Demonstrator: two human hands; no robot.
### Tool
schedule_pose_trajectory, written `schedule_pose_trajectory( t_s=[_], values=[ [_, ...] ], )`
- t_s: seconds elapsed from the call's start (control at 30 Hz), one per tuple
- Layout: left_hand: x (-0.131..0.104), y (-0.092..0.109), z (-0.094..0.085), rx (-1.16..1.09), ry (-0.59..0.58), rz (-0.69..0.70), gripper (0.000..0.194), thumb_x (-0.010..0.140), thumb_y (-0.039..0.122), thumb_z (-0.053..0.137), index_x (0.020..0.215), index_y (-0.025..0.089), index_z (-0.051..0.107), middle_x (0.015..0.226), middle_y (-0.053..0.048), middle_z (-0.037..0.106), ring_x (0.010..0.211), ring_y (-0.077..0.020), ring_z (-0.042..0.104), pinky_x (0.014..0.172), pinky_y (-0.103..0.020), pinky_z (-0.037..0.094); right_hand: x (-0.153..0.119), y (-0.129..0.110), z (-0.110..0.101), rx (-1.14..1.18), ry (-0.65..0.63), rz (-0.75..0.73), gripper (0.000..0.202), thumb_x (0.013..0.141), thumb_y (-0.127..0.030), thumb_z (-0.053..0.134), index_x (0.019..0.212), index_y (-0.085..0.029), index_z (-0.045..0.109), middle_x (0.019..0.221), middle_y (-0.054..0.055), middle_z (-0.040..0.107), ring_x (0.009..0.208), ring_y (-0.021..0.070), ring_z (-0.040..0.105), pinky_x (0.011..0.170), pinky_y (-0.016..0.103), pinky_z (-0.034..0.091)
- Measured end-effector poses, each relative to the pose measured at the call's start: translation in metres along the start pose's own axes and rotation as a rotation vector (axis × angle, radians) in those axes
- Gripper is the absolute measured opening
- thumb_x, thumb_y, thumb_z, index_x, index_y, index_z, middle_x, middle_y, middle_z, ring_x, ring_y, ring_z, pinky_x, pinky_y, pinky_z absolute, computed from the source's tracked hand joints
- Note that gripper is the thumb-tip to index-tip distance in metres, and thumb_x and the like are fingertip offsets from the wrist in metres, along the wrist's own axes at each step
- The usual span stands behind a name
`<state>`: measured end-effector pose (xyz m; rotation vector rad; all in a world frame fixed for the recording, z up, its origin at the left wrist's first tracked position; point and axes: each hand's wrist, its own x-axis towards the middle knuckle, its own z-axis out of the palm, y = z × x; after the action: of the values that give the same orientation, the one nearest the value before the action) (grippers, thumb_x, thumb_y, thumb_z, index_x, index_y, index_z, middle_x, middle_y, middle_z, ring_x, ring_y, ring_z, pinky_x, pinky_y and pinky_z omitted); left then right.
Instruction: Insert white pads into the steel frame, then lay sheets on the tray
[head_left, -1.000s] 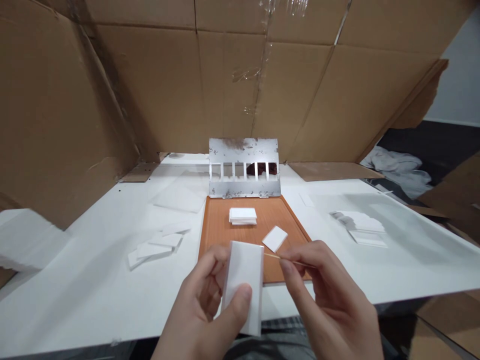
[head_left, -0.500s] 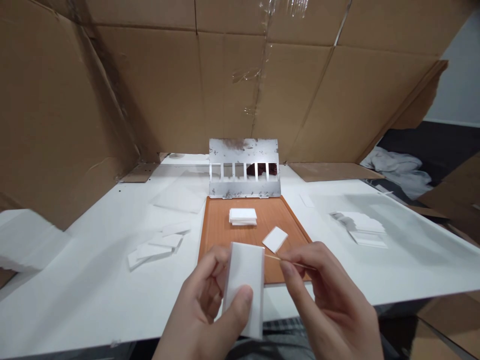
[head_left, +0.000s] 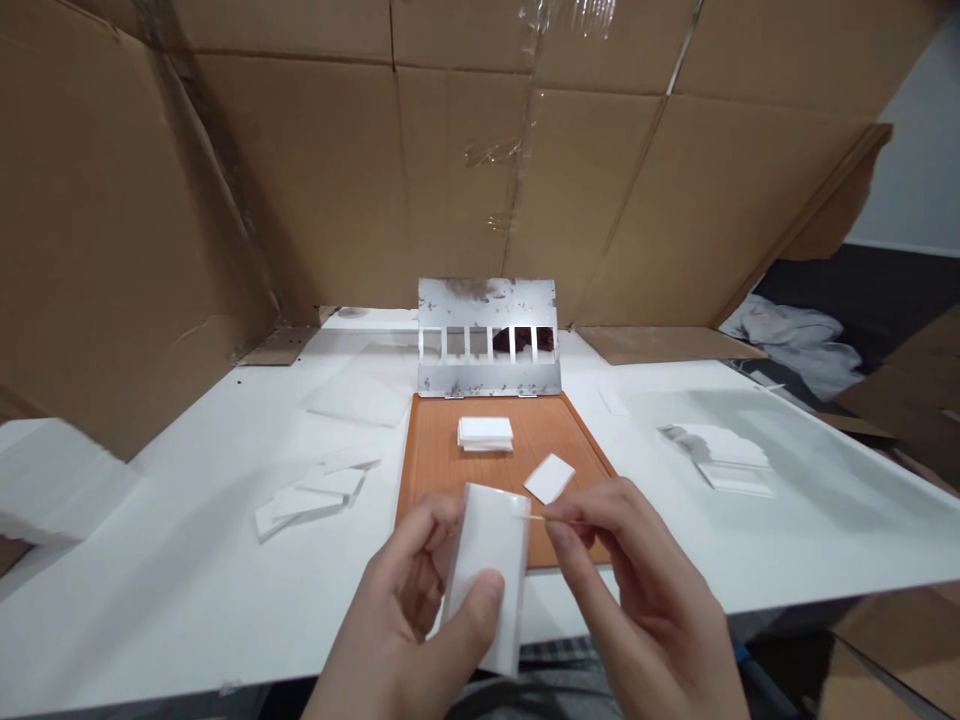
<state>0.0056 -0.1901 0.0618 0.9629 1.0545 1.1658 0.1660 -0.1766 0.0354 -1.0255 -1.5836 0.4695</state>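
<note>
A white rectangular piece [head_left: 491, 560] with clear edges is gripped in my left hand [head_left: 420, 610], the thumb lying across its front. My right hand [head_left: 637, 590] pinches a thin pale stick [head_left: 534, 517] between thumb and forefinger; the stick's tip overlaps the upper right part of the white piece. Behind my hands lies an orange-brown board [head_left: 435, 470]. On it rest a small stack of white cards [head_left: 485, 433] and a single white card [head_left: 550, 478], tilted, just beyond my right fingers.
A metal plate with a row of slots [head_left: 487, 378] stands behind the board. Loose white pieces [head_left: 319, 490] lie left, and a fanned white pile [head_left: 724, 450] lies right on the white table [head_left: 187, 560]. Cardboard walls [head_left: 322, 180] rise behind and at the left.
My right hand has moved left with the stick, whose tip now overlaps the white piece. The white piece has tilted slightly in my left hand.
</note>
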Motion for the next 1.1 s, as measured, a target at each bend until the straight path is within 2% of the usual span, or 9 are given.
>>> schedule_pose_trajectory(
  t_s=[0.13, 0.43, 0.57, 0.63, 0.77, 0.87, 0.93, 1.03, 1.1],
  values=[
    [0.001, 0.0, 0.001, 0.018, 0.022, 0.029, 0.028, 0.076, 0.044, 0.082, 0.089, 0.024, 0.068, 0.089, 0.0, 0.069, 0.087, -0.0171, 0.065, 0.076, -0.02, 0.051, 0.0, -0.001, -0.001, -0.007, -0.04, 0.01, 0.011, 0.102, -0.021, 0.054, 0.099, -0.029, 0.06, 0.089, -0.003, 0.057, 0.078, 0.01, 0.059, 0.067, 0.017, 0.049],
    [0.002, -0.001, -0.008, 0.034, -0.024, 0.036, 0.027, 0.078, 0.037, 0.081, 0.1, 0.026, 0.071, 0.11, -0.003, 0.072, 0.107, -0.0237, 0.067, 0.086, -0.024, 0.054, 0.0, 0.0, 0.0, 0.087, -0.107, 0.083, 0.011, 0.104, -0.025, 0.049, 0.097, -0.029, 0.057, 0.09, -0.001, 0.055, 0.083, 0.0124, 0.057, 0.071, 0.019, 0.05],
    [0.005, -0.001, -0.01, 0.035, -0.013, 0.05, 0.022, 0.08, 0.037, 0.079, 0.097, 0.025, 0.072, 0.103, -0.002, 0.072, 0.103, -0.0222, 0.068, 0.086, -0.024, 0.055, -0.001, 0.001, 0.0, 0.094, -0.125, 0.103, 0.011, 0.104, -0.026, 0.049, 0.099, -0.03, 0.057, 0.09, -0.001, 0.055, 0.083, 0.0138, 0.057, 0.072, 0.021, 0.05],
    [0.007, -0.002, -0.01, 0.049, 0.023, 0.051, 0.022, 0.079, 0.038, 0.08, 0.093, 0.024, 0.072, 0.099, -0.003, 0.072, 0.103, -0.0223, 0.068, 0.087, -0.024, 0.055, -0.001, 0.002, 0.001, 0.087, -0.125, 0.117, 0.011, 0.104, -0.027, 0.049, 0.098, -0.03, 0.058, 0.089, -0.001, 0.055, 0.082, 0.0145, 0.057, 0.072, 0.022, 0.05],
    [0.011, -0.005, -0.013, 0.069, 0.095, 0.036, 0.031, 0.073, 0.039, 0.084, 0.098, 0.024, 0.071, 0.113, -0.005, 0.072, 0.115, -0.0255, 0.065, 0.089, -0.024, 0.054, -0.001, 0.003, 0.003, 0.096, -0.135, 0.149, 0.012, 0.105, -0.029, 0.048, 0.098, -0.03, 0.057, 0.09, 0.0, 0.055, 0.085, 0.0153, 0.057, 0.075, 0.022, 0.05],
    [0.014, -0.005, -0.016, 0.103, 0.116, 0.073, 0.03, 0.072, 0.039, 0.084, 0.093, 0.024, 0.07, 0.103, -0.004, 0.072, 0.107, -0.0244, 0.067, 0.086, -0.024, 0.055, -0.002, 0.003, 0.003, 0.099, -0.156, 0.185, 0.012, 0.105, -0.031, 0.048, 0.097, -0.03, 0.057, 0.09, -0.001, 0.054, 0.083, 0.0152, 0.057, 0.074, 0.022, 0.05],
    [0.015, -0.003, -0.019, 0.122, 0.172, 0.122, 0.026, 0.073, 0.039, 0.083, 0.09, 0.025, 0.069, 0.097, -0.002, 0.072, 0.1, -0.0221, 0.068, 0.082, -0.023, 0.055, -0.003, 0.005, 0.002, 0.093, -0.174, 0.212, 0.013, 0.105, -0.033, 0.047, 0.096, -0.029, 0.057, 0.09, 0.0, 0.054, 0.083, 0.0154, 0.057, 0.065, 0.02, 0.049],
    [0.014, 0.003, -0.03, 0.124, 0.24, 0.133, 0.025, 0.078, 0.041, 0.081, 0.093, 0.026, 0.069, 0.099, -0.001, 0.071, 0.094, -0.0197, 0.067, 0.075, -0.021, 0.054, -0.012, 0.015, 0.003, 0.064, -0.244, 0.238, 0.016, 0.105, -0.033, 0.047, 0.094, -0.028, 0.058, 0.09, 0.001, 0.053, 0.082, 0.0154, 0.057, 0.052, 0.018, 0.043],
    [0.012, 0.007, -0.04, 0.128, 0.335, 0.111, 0.032, 0.077, 0.043, 0.082, 0.102, 0.027, 0.069, 0.104, 0.0, 0.07, 0.096, -0.0191, 0.067, 0.074, -0.019, 0.053, -0.024, 0.027, 0.006, 0.025, -0.327, 0.23, 0.018, 0.105, -0.03, 0.045, 0.093, -0.026, 0.058, 0.091, 0.002, 0.053, 0.082, 0.0152, 0.058, 0.056, 0.019, 0.046]
  ],
)
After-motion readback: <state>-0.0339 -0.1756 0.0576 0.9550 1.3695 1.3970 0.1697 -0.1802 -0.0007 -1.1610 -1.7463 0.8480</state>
